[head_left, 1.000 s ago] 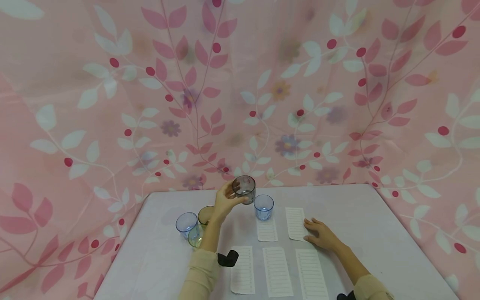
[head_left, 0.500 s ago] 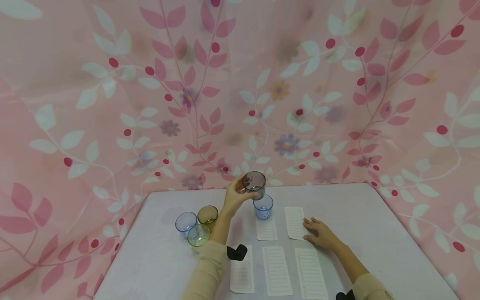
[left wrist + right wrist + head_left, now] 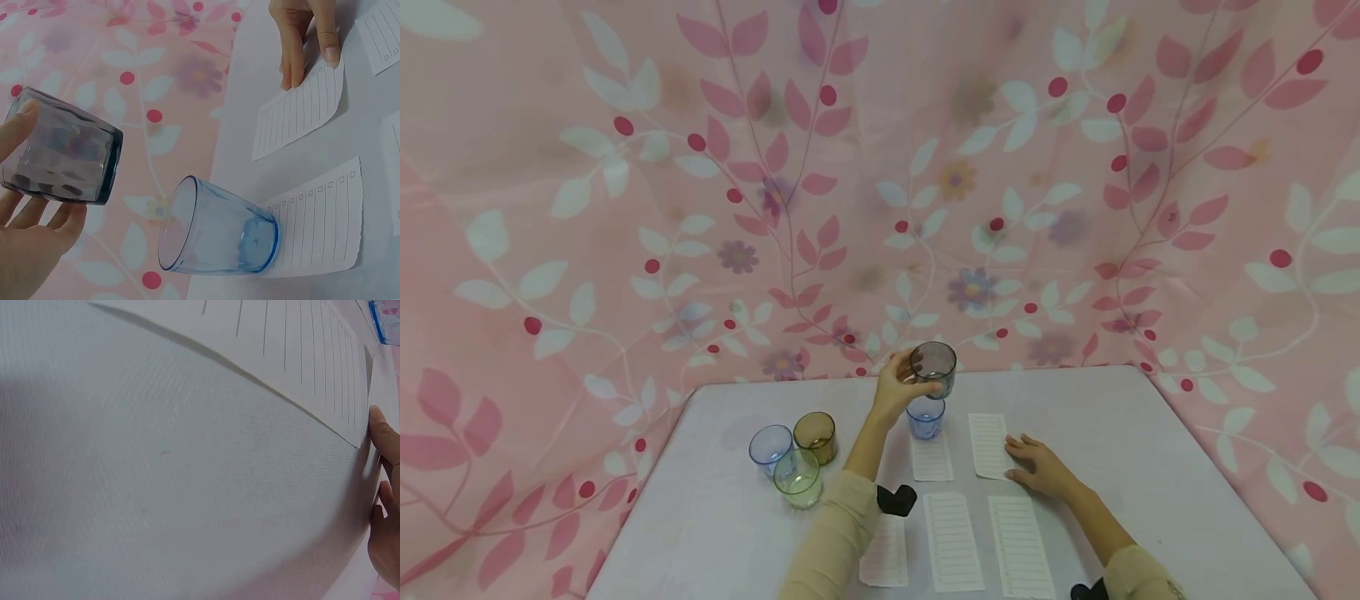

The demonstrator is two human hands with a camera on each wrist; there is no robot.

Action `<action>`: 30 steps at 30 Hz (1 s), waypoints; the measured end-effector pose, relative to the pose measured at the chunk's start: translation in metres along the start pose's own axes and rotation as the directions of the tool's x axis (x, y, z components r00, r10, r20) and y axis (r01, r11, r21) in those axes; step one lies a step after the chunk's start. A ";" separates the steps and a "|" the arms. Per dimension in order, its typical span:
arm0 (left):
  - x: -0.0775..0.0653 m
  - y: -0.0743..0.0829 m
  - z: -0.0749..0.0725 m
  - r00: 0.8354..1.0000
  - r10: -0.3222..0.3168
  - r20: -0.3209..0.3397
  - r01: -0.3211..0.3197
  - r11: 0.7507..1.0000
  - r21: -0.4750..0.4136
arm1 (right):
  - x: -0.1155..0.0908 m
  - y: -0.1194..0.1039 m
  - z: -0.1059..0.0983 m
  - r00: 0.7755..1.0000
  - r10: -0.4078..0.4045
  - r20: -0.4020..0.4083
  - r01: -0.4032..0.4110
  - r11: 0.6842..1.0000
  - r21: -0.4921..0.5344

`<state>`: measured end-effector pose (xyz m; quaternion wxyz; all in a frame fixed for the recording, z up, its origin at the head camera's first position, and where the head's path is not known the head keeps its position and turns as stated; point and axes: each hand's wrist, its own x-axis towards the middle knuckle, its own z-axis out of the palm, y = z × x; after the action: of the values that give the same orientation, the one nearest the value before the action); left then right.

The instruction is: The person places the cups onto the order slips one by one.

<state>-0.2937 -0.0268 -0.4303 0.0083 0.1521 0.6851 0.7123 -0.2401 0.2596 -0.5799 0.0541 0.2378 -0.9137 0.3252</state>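
A smoky grey glass (image 3: 934,370) is gripped in my left hand (image 3: 895,392), thumb on the near side and fingers behind it. It is held up over the back of the table, above a blue glass (image 3: 926,419). In the left wrist view the blue glass (image 3: 219,231) stands on the end of a lined paper slip (image 3: 319,225), apart from the grey glass (image 3: 62,150). My right hand (image 3: 1041,468) rests with its fingertips on the edge of another lined slip (image 3: 988,446); the left wrist view shows that slip (image 3: 300,112) curving up slightly under the fingers.
On the left stand an amber glass (image 3: 816,437), a second blue glass (image 3: 771,448) and a green glass (image 3: 798,478), close together. Three more lined slips lie in a front row, including the middle slip (image 3: 953,542). A pink floral cloth (image 3: 880,208) hangs behind the white table (image 3: 700,533).
My left hand has carried the grey glass to the right and slightly up, from left of the blue glass to above it. My right hand has stayed in place on the slip.
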 end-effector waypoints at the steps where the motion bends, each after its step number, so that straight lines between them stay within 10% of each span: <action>1: 0.001 -0.001 0.002 1.000 -0.004 0.001 0.004 1.000 -0.003 | 0.000 0.000 0.000 1.000 0.007 0.006 -0.007 1.000 -0.002; 16: 0.032 -0.048 0.037 0.999 -0.025 0.023 0.025 1.000 -0.001 | 0.000 0.002 0.000 1.000 0.015 -0.001 -0.015 1.000 0.005; 30: 0.039 -0.052 0.065 0.996 -0.076 0.054 0.079 0.996 -0.050 | 0.001 0.005 0.002 1.000 -0.007 -0.013 0.008 1.000 0.013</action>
<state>-0.3266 0.0484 -0.4721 0.0576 0.1434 0.6713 0.7249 -0.2430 0.2618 -0.5839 0.0597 0.2394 -0.9102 0.3327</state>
